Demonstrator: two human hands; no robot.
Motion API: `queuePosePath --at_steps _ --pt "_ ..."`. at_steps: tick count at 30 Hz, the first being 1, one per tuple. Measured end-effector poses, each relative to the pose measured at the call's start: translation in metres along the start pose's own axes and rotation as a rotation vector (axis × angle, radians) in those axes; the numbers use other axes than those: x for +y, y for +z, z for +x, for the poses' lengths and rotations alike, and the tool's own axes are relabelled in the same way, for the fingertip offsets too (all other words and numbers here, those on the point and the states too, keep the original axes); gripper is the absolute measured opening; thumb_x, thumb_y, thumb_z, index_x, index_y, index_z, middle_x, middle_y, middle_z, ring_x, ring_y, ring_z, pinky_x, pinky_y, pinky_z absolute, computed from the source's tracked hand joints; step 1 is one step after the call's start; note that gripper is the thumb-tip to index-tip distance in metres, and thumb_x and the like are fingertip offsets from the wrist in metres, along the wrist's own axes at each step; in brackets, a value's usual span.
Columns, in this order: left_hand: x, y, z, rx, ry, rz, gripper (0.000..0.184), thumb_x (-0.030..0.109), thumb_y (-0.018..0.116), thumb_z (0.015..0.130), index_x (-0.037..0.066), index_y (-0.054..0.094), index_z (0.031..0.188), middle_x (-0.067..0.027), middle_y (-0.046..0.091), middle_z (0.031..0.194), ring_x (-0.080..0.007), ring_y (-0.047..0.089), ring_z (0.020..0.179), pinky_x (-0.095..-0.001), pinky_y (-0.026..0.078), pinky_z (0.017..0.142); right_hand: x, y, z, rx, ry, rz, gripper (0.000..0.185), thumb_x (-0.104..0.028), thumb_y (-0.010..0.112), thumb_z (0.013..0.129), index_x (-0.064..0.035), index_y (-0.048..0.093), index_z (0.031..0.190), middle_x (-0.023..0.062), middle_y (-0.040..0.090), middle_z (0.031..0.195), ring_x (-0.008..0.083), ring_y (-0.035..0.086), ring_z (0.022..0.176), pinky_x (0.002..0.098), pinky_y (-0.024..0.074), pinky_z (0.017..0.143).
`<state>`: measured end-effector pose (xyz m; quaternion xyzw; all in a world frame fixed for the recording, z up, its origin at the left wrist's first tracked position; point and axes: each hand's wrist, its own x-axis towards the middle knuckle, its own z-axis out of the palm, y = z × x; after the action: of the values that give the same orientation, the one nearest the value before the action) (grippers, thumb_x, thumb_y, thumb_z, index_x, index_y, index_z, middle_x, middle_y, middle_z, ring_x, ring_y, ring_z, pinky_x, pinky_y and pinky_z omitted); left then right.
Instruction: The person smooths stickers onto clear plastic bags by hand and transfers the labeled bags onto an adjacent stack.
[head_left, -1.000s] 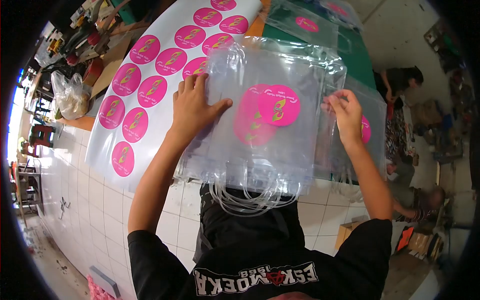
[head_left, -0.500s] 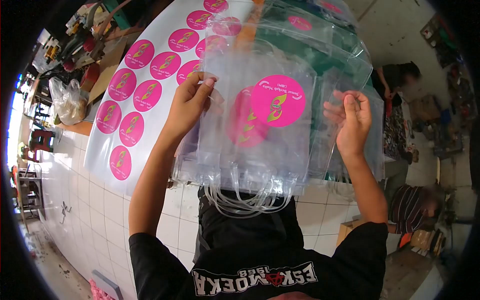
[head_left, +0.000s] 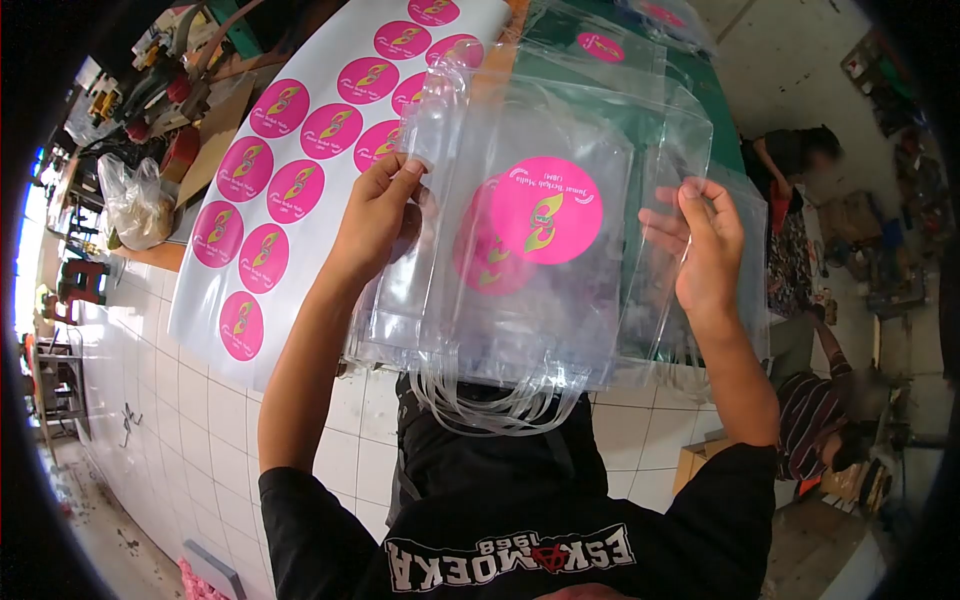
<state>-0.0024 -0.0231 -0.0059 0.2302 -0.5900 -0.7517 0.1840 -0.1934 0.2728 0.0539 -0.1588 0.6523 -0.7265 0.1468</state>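
Note:
A clear plastic bag [head_left: 590,110] with a round pink sticker [head_left: 548,210] is held up between my two hands. My left hand [head_left: 383,212] pinches its left side, thumb on top. At the right side, my right hand [head_left: 708,240] grips the bag between thumb and fingers, and some fingertips show through the film. Underneath lies a pile of similar clear bags, whose looped handles [head_left: 500,405] hang over the table's near edge. Another pink sticker [head_left: 480,245] shows through from below, partly covered.
A white sheet of round pink stickers [head_left: 230,300] lies to the left on the green table [head_left: 700,90]. More clear bags with a pink sticker [head_left: 600,46] are at the back. Two other people sit on the right. A filled plastic bag [head_left: 135,205] stands far left.
The held bag has tilted and its folded sides spread more into view. Its sticker has shifted slightly left and down. Both hands keep their hold. At right, a seated person has moved.

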Motion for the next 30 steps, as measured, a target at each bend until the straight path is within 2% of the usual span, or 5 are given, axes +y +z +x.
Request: queuePosePath --at_steps 11,19,23,25,30 --pt "-0.001 0.001 -0.008 0.052 0.057 0.024 0.019 0.027 0.057 0.112 0.008 0.062 0.114 0.0054 0.056 0.075 -0.0016 0.039 0.047 -0.0205 0.028 0.042 0.012 0.002 0.005 -0.013 0.007 -0.009 0.022 -0.018 0.061 0.109 -0.0012 0.053 0.122 0.0178 0.071 0.112 0.0310 0.079 0.086 0.0376 0.0672 0.070" --pt "0.006 0.007 -0.009 0.036 -0.074 0.007 0.027 0.029 0.053 0.114 0.002 0.056 0.119 -0.0075 0.067 0.075 -0.0126 0.055 0.046 -0.0267 0.043 0.043 0.015 -0.001 0.007 -0.022 0.028 -0.017 0.026 -0.021 0.063 0.109 -0.0010 0.054 0.121 0.0178 0.071 0.112 0.0307 0.079 0.084 0.0377 0.0671 0.069" --pt "0.000 0.008 -0.007 0.040 -0.088 -0.035 0.024 0.030 0.057 0.112 0.007 0.063 0.118 0.0023 0.060 0.075 -0.0037 0.043 0.045 -0.0219 0.029 0.041 0.016 -0.004 0.009 -0.018 0.078 -0.017 0.029 -0.024 0.065 0.107 -0.0012 0.054 0.121 0.0180 0.071 0.112 0.0311 0.078 0.084 0.0388 0.0672 0.069" --pt "-0.001 0.006 -0.004 0.010 -0.090 -0.045 0.030 0.030 0.053 0.113 0.001 0.056 0.120 -0.0089 0.068 0.076 -0.0159 0.059 0.047 -0.0296 0.048 0.044 0.017 -0.006 0.010 -0.019 0.080 -0.012 0.029 -0.024 0.065 0.107 -0.0013 0.054 0.121 0.0182 0.071 0.112 0.0313 0.078 0.084 0.0394 0.0675 0.070" --pt "-0.004 0.006 -0.001 0.025 -0.038 0.106 0.030 0.029 0.055 0.113 0.000 0.058 0.121 -0.0088 0.069 0.077 -0.0152 0.059 0.049 -0.0295 0.046 0.046 0.032 -0.012 0.021 -0.016 0.105 -0.036 0.036 -0.022 0.066 0.107 0.0017 0.053 0.130 0.0194 0.071 0.114 0.0308 0.078 0.088 0.0395 0.0658 0.076"
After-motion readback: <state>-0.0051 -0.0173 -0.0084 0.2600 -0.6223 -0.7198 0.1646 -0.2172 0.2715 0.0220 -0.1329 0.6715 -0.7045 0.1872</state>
